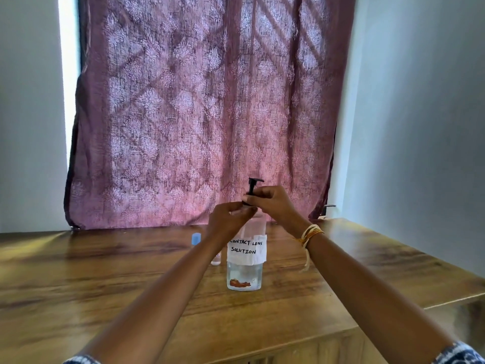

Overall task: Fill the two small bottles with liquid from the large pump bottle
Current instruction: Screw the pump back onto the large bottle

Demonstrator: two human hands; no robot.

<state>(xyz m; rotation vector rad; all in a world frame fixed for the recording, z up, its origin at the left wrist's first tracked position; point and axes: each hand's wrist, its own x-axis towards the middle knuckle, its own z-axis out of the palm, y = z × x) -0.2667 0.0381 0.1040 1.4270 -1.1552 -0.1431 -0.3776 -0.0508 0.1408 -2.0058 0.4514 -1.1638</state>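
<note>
The large pump bottle (pixel 244 261), clear and labelled "contact lens solution", stands upright near the middle of the wooden bench (pixel 105 279), with only a shallow pool of liquid visible at its base. The right hand (pixel 273 203) is closed around the collar of the black pump head (pixel 254 185), whose spout points toward 3 o'clock. The left hand (pixel 227 223) sits at the bottle's neck, fingers curled; whether it grips the neck or something small cannot be told. At 10 o'clock from the bottle, a small bottle (pixel 216 259) stands mostly hidden behind the left forearm, and a small blue cap (pixel 196 239) lies farther back. The second small bottle is not visible. Judging by this, filling seems barely begun: the pump looks as if it is being readied, and both small bottles remain to be filled.
</note>
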